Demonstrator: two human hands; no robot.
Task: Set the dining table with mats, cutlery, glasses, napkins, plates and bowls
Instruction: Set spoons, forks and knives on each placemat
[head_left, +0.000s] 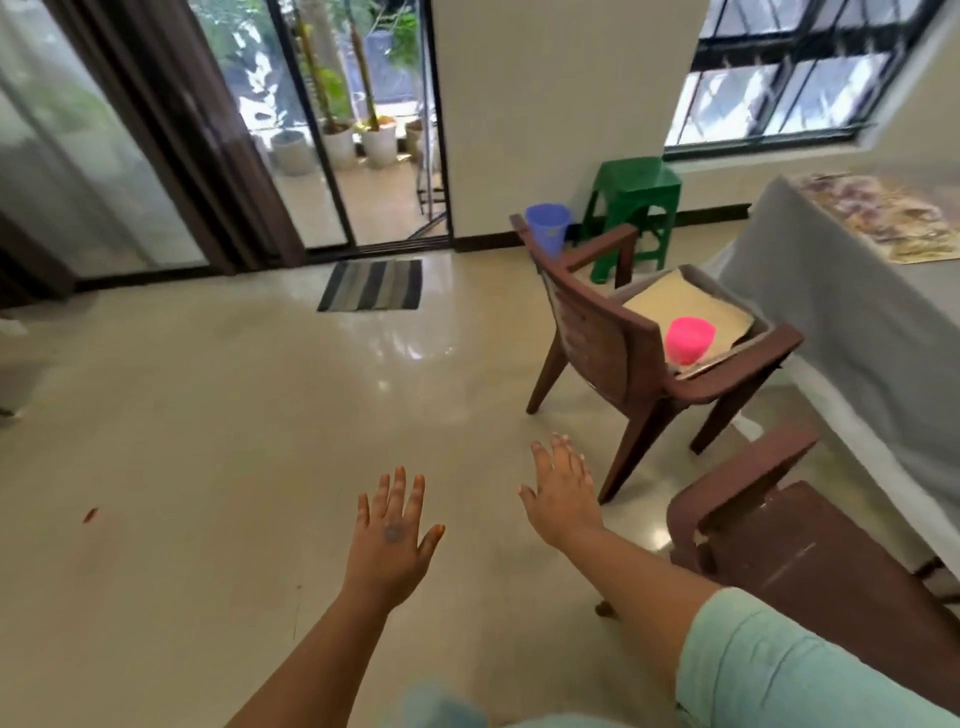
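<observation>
Both hands empty, fingers spread. Pink cup (690, 340) on mats (691, 304), chair seat, sits upper right of right hand (563, 501); it's nearer vs left hand (392, 535).

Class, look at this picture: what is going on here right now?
A person stands on a tiled floor with both hands out in front, fingers spread, holding nothing: the left hand and the right hand. Ahead to the right, a brown chair beside the cloth-covered table carries a tray with a pink cup on it. A patterned mat already lies on the table. Nothing has been picked up yet.
</observation>
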